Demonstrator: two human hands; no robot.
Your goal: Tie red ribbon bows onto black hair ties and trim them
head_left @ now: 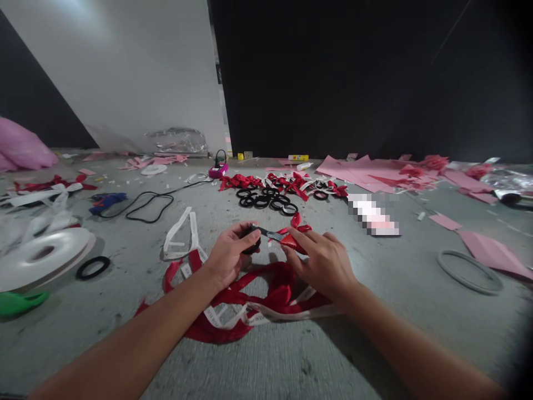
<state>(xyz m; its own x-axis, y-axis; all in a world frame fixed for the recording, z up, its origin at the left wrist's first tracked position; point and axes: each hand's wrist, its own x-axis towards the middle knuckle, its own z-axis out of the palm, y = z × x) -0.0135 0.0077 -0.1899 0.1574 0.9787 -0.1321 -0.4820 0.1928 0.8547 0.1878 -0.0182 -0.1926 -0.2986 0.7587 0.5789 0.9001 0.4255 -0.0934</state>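
My left hand (233, 250) is closed around a dark round piece, which looks like a black ring (252, 244) and is partly hidden by the fingers. In my right hand (322, 258) is a pair of scissors (272, 235) with red handles, the grey blades pointing left and reaching the black piece at my left thumb. Under both hands lies a loose heap of red ribbon (225, 334) tangled with printed white ribbon (287, 314). A bit of red ribbon (296, 221) sticks up just behind the scissors.
Several black rings (261, 201) lie ahead beside red and white bows (291, 182). Leftward are a white ribbon spool (70, 244), a single black ring (92, 268) and a blue glue gun (107, 203) with its cord. Pink sheets (353, 169) and a grey hoop (470, 286) lie rightward.
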